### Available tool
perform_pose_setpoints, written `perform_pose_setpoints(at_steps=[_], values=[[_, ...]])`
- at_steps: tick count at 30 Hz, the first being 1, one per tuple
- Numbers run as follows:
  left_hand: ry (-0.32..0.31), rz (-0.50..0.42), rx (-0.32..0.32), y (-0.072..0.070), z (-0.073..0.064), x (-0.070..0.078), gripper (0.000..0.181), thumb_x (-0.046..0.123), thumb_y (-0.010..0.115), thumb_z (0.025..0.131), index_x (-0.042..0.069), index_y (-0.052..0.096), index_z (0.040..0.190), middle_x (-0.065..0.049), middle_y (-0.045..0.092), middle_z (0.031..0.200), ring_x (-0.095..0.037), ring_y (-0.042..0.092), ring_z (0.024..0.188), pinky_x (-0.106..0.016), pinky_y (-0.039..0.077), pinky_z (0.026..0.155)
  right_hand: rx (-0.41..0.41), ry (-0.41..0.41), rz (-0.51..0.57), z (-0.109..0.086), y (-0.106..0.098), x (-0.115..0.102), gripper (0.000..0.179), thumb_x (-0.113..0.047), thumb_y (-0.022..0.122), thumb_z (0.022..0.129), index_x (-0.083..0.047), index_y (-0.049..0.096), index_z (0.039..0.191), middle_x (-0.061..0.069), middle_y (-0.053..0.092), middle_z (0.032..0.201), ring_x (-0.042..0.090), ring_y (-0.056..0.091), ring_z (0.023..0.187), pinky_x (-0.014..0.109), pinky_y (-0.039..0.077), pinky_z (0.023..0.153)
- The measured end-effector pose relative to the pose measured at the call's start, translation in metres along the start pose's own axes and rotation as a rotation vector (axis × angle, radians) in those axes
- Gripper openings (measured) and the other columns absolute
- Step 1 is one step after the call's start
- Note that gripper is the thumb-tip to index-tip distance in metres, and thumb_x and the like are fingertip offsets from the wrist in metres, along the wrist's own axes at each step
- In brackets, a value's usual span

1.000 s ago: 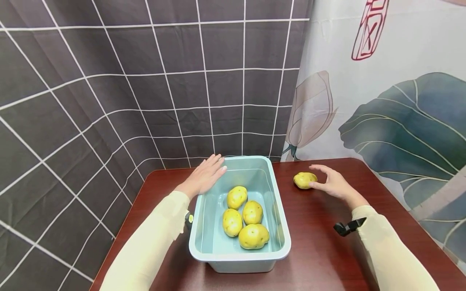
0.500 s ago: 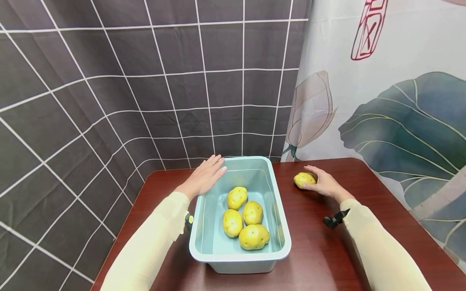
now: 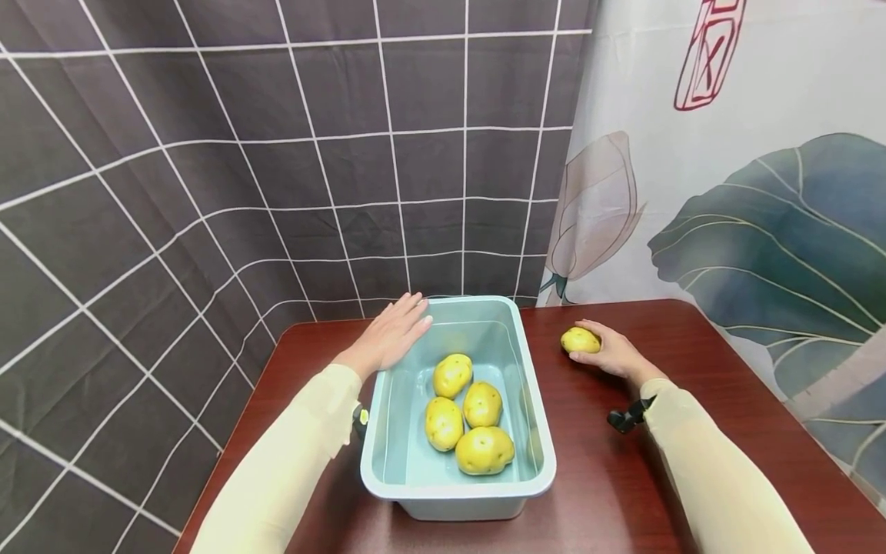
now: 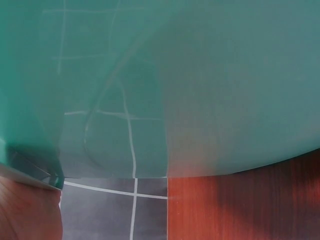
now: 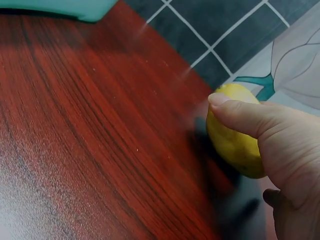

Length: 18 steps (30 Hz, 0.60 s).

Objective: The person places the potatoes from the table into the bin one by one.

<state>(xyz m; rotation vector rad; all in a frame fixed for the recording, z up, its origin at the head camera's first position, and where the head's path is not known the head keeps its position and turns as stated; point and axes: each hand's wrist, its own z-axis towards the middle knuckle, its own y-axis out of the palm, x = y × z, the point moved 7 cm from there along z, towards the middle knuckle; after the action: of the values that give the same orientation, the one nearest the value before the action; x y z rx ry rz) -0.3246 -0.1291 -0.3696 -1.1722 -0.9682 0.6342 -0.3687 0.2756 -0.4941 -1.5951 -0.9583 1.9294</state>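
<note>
A pale blue plastic tub (image 3: 457,491) stands on the table, with several yellow potatoes (image 3: 443,425) grouped on its floor. My left hand (image 3: 396,331) rests on the tub's far left rim, fingers straight. In the left wrist view the tub's side wall (image 4: 210,90) fills most of the frame. To the right of the tub, my right hand (image 3: 614,357) grips a single potato (image 3: 580,339). The right wrist view shows the thumb laid across this potato (image 5: 232,137), a dark shadow on the table below it; the other fingers are mostly hidden behind.
The reddish-brown wooden table (image 3: 581,477) extends on both sides of the tub. Behind it hangs a dark grey cloth (image 3: 332,177) with a white grid, and at the right a white cloth (image 3: 644,92) printed with leaves and a flower. A black strap device (image 3: 628,417) sits on the right wrist.
My right hand has moved left onto the lone potato and closed its thumb and fingers round it. The left hand and the tub have stayed in place.
</note>
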Motion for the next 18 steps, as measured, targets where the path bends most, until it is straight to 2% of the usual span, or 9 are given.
perform_pose_setpoints(at_steps=[6,18], values=[[0.017,0.024,0.015,0.001,0.002,-0.001,0.068,0.058,0.018,0.101,0.015,0.029,0.153,-0.003,0.019,0.160,-0.019,0.007,0.147,-0.042,0.009,0.118,0.030,0.012,0.004,-0.002,-0.003,0.001,0.078,-0.040,0.076,0.081,-0.008,0.042,0.144,0.023,0.044,0.141,0.041,0.043,0.119,0.061,0.034,0.099],[0.005,0.017,0.004,0.002,0.003,-0.003,0.068,0.059,0.018,0.100,0.017,0.028,0.153,0.000,0.017,0.160,-0.018,0.005,0.147,-0.040,0.007,0.118,0.046,0.039,-0.013,-0.015,0.003,0.000,0.079,-0.047,0.074,0.081,-0.012,0.043,0.144,0.020,0.044,0.142,0.040,0.044,0.120,0.061,0.034,0.098]])
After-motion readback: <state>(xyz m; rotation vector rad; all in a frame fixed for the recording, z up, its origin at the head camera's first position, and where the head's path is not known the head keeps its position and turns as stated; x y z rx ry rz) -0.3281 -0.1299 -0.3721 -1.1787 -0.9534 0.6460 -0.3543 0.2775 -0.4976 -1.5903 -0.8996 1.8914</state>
